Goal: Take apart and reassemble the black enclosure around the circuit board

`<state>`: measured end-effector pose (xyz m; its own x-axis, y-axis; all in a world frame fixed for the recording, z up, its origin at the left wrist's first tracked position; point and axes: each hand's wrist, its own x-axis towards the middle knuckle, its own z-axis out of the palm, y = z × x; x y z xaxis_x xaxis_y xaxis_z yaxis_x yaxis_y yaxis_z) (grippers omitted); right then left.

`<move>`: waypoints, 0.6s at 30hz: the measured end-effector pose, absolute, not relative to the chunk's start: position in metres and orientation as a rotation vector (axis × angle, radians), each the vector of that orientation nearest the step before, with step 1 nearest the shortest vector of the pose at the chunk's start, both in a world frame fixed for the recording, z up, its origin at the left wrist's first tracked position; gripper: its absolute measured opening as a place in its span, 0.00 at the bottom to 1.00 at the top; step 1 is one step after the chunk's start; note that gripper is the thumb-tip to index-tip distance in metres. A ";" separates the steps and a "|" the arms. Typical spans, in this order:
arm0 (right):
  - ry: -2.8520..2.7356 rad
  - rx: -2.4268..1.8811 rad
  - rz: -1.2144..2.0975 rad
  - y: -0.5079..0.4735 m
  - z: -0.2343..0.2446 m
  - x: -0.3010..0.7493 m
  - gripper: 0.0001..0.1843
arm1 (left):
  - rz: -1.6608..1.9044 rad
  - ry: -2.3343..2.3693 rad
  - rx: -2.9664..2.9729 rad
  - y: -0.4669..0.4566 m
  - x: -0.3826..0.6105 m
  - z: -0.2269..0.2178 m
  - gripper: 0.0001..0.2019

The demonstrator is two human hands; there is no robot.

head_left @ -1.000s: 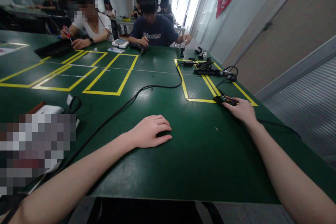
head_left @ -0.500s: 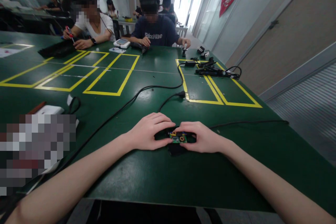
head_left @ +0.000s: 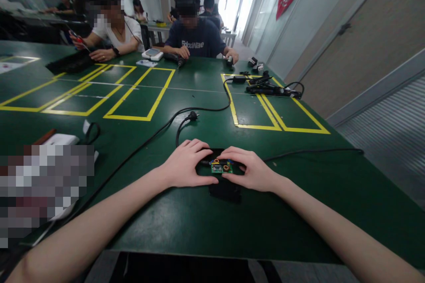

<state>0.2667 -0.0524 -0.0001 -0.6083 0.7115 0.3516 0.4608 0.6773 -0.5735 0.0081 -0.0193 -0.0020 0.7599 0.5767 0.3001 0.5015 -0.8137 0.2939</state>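
A small green circuit board (head_left: 217,169) with copper-wound ring coils sits between my two hands above the table. My right hand (head_left: 250,170) has its fingertips on the board's far side and its thumb at the near edge, pinching it. On the other side, my left hand (head_left: 186,163) curves around the board's left end, with thumb and fingers apart and the thumb just below the near edge. Part of a black plastic shell (head_left: 217,152) shows behind the board, partly covered by my fingers. A second black shell piece (head_left: 225,192) lies on the table just below my thumbs.
A black power plug (head_left: 193,116) on a short cord lies beyond my left hand. Long black cables (head_left: 159,132) cross the green table (head_left: 166,230). Black adapters (head_left: 265,88) lie at the far right. Two people sit opposite, one beside a power drill (head_left: 174,59). A blurred-out area covers the left.
The board has shifted slightly left and away from me, and my left thumb has come off its near edge. The power plug has swung left across the table. More of both shells shows.
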 end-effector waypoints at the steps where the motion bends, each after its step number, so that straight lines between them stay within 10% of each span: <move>1: -2.315 -0.914 0.554 -0.052 -0.001 0.267 0.19 | 0.560 0.892 2.758 -0.018 0.007 -0.002 0.37; 8: -2.319 -1.004 0.524 -0.047 -0.002 0.273 0.15 | 0.644 0.893 2.732 -0.014 0.003 -0.006 0.38; 18: -2.313 -0.963 0.389 -0.045 -0.001 0.273 0.12 | 0.746 0.740 2.743 -0.010 0.000 -0.007 0.13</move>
<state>0.2728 -0.0448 -0.0007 -0.5586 0.7189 0.4138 0.5442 0.6941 -0.4713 0.0001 -0.0097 -0.0067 0.7468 0.5171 0.4183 0.4143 -0.8536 0.3157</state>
